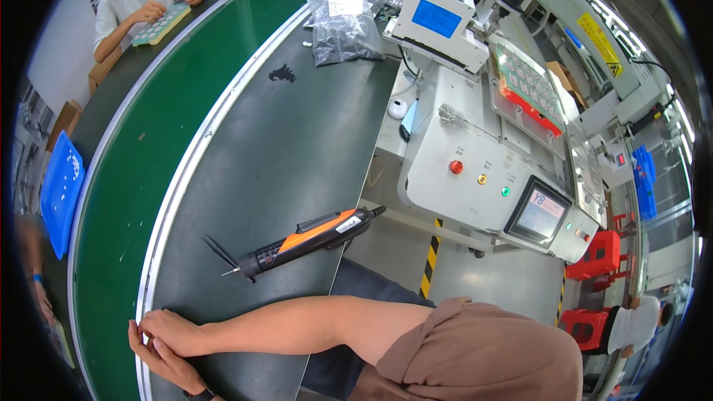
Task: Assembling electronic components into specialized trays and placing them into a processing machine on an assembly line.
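- At the near edge of the dark tabletop (297,141), right hand (169,329) laid over left hand (160,360), both empty, fingers loosely curled, touching each other beside the pale metal rail (174,193).
- Just beyond the hands, apart from them, an orange-and-black electric screwdriver (308,239) lying flat, bit tip pointing left.
- Farther back, a small heap of dark screws (282,73) and a clear plastic bag (340,15).
- To the right, a grey machine (460,171) with coloured buttons and a screen.
- Across the green conveyor belt (148,148), another person's hands on a tray (160,24).

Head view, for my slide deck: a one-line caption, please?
Both hands rest together at the dark bench's edge, near an orange-and-black electric screwdriver.
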The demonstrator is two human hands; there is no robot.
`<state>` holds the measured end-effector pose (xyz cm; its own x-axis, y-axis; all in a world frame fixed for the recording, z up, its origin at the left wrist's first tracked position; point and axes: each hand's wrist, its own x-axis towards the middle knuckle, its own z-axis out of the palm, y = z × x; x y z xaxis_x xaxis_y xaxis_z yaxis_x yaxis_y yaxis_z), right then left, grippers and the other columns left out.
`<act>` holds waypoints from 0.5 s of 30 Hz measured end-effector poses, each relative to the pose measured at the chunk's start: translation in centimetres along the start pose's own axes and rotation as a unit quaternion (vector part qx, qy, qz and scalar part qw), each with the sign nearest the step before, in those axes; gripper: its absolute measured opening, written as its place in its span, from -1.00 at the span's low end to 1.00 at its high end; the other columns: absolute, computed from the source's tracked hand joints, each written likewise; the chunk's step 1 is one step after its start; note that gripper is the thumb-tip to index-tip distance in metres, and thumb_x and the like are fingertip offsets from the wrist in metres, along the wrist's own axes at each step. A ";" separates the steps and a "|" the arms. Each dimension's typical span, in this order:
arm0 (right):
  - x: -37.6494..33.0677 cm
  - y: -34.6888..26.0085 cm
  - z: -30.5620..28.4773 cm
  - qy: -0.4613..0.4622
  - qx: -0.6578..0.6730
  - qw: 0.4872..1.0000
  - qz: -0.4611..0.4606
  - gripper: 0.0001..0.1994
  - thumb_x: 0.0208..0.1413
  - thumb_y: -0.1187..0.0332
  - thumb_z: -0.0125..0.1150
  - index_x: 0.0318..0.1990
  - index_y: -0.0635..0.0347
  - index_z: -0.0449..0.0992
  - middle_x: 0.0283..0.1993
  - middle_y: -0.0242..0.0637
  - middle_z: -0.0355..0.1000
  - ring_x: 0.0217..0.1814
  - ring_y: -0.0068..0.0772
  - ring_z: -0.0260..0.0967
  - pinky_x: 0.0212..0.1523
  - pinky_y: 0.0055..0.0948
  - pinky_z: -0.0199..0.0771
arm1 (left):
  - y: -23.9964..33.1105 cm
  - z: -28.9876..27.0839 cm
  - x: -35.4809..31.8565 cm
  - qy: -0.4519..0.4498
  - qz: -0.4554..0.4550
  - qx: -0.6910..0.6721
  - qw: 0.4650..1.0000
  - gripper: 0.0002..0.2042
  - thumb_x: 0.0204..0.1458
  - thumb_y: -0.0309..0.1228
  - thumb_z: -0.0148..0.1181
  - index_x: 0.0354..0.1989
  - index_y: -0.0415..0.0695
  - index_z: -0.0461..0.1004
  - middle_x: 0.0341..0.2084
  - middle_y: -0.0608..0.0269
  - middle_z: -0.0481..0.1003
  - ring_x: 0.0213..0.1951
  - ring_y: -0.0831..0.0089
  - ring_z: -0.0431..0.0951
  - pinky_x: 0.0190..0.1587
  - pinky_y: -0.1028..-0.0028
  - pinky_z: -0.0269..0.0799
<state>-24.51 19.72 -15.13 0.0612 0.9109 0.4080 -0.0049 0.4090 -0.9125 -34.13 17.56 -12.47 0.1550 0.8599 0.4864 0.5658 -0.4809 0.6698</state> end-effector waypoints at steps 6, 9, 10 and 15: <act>-0.1 0.0 0.0 0.034 0.006 0.999 0.007 -0.88 -0.15 0.47 0.24 -0.52 0.38 0.47 -0.42 0.03 0.44 -0.34 0.08 0.43 -0.32 -0.12 0.43 | -0.1 0.4 0.0 -0.005 -0.005 -0.001 1.000 -0.55 0.26 -0.32 -0.17 0.27 -0.26 0.19 0.21 0.06 0.29 0.10 0.28 0.39 0.10 0.37 0.31; -0.1 0.1 -0.3 0.017 0.004 1.000 0.009 -0.88 -0.13 0.47 0.21 -0.46 0.38 0.49 -0.40 0.01 0.44 -0.33 0.05 0.43 -0.31 -0.15 0.44 | -0.2 0.4 0.0 -0.007 -0.003 0.006 1.000 -0.55 0.26 -0.32 -0.17 0.27 -0.26 0.19 0.21 0.06 0.29 0.11 0.28 0.39 0.11 0.36 0.31; -0.1 0.2 -0.3 -0.001 0.000 1.000 0.009 -0.86 -0.12 0.48 0.20 -0.40 0.39 0.50 -0.38 -0.01 0.44 -0.33 0.01 0.44 -0.30 -0.17 0.45 | -0.2 0.4 0.0 -0.006 -0.005 0.000 1.000 -0.55 0.26 -0.32 -0.17 0.27 -0.26 0.19 0.21 0.06 0.29 0.11 0.28 0.39 0.11 0.36 0.31; -0.1 0.1 -0.3 0.002 -0.003 1.000 0.004 -0.86 -0.13 0.48 0.20 -0.40 0.39 0.50 -0.38 -0.01 0.43 -0.32 0.02 0.43 -0.30 -0.17 0.45 | -0.1 0.3 -0.1 -0.009 -0.010 -0.004 1.000 -0.56 0.26 -0.33 -0.18 0.27 -0.26 0.19 0.21 0.07 0.29 0.11 0.29 0.38 0.11 0.36 0.30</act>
<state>-24.21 19.63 -15.28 0.0660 0.9142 0.3999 -0.0001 0.4007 -0.9162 -33.95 17.61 -12.76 0.1582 0.8718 0.4635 0.5619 -0.4655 0.6838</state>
